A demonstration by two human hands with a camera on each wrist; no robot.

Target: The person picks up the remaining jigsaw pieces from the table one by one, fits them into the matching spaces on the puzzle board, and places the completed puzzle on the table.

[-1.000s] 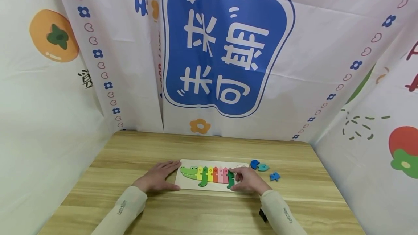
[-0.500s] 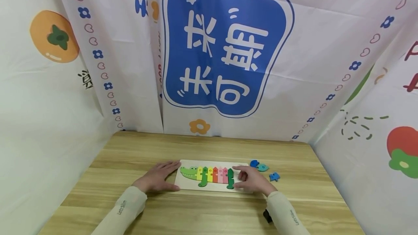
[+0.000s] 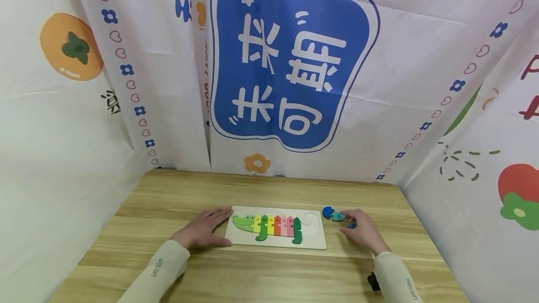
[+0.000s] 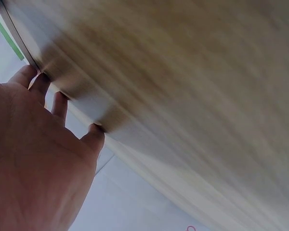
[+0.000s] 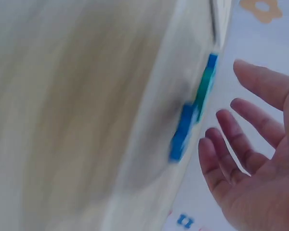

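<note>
Blue puzzle piece [image 5: 183, 134] just below right grip [image 3: 364, 233], spread and empty, left grip [image 3: 203, 229] relaxed, touching crocodile puzzle board [image 3: 314, 241]

Multicoloured crocodile [image 3: 271, 226], teal piece [image 3: 337, 217]

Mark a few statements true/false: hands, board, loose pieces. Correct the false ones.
1. The left hand touches the left edge of the board. True.
2. The crocodile's head is at the board's right end. False: it is at the left end.
3. The red piece sits between a yellow piece and a pink piece. True.
4. The loose pieces are all pink. False: they are blue and teal.
5. No piece sits at the board's right end. True.
6. The right hand grips the board. False: it is off the board, at the loose pieces, and its fingers hold nothing.
</note>
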